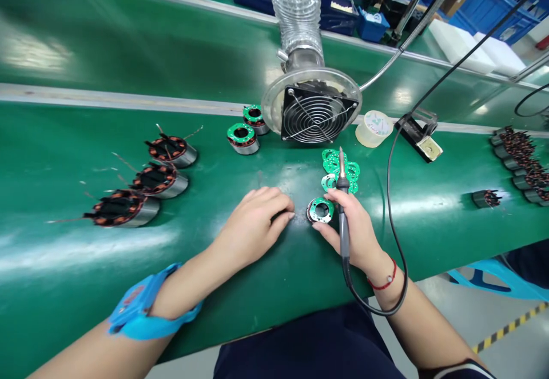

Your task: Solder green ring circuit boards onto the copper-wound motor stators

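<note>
My right hand (pixel 358 230) has thumb and fingertips around a small motor stator topped with a green ring circuit board (pixel 321 211). The same hand holds a soldering iron (pixel 343 219), its tip pointing away from me. To the left of that stator, my left hand (pixel 257 224) rests on the bench with fingers curled and thumb and forefinger tips close together. Whether anything is pinched there is hidden. Loose green ring boards (pixel 341 164) lie just beyond my right hand. Three stators with loose wire ends (pixel 156 179) stand on the left.
A fan extractor (pixel 316 113) on a flexible duct hangs ahead. Two stators with boards (pixel 242 138) stand beside it. At right are a round tub (pixel 374 128), an iron stand with sponge (pixel 429 148) and several stators (pixel 518 162). The iron's cable (pixel 389 184) loops past my right wrist.
</note>
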The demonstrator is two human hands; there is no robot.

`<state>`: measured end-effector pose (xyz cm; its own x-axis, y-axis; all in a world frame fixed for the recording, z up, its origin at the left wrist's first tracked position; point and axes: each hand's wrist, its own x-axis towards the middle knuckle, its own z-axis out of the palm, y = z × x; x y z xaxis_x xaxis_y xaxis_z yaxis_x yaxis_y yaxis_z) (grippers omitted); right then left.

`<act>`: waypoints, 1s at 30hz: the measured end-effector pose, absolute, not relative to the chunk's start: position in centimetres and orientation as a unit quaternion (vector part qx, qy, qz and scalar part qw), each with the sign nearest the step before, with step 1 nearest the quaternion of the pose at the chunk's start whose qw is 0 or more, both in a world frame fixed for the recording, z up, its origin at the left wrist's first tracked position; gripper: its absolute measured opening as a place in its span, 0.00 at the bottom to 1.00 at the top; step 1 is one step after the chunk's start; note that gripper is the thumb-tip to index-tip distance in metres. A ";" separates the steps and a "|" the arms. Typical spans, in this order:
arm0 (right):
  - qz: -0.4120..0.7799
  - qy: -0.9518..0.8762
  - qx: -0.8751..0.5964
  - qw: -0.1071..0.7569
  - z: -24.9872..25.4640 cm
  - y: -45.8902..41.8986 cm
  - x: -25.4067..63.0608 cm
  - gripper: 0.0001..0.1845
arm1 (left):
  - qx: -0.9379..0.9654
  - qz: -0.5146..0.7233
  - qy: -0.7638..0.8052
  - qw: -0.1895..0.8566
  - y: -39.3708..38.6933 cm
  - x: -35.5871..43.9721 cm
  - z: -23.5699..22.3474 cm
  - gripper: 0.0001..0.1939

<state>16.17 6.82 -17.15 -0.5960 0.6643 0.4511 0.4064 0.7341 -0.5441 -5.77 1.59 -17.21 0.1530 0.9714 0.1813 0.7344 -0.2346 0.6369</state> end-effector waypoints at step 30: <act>0.221 -0.894 -0.209 0.330 -15.6 5.7 15.1 0.26 | 0.436 0.369 0.526 0.630 2.3 -4.5 -15.2 0.16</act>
<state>15.11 5.65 -15.64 -0.6955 0.5188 0.4971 0.2270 0.8150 -0.5331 -4.46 2.25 -15.24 0.1731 0.9241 -0.3407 -0.0065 0.3470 0.9378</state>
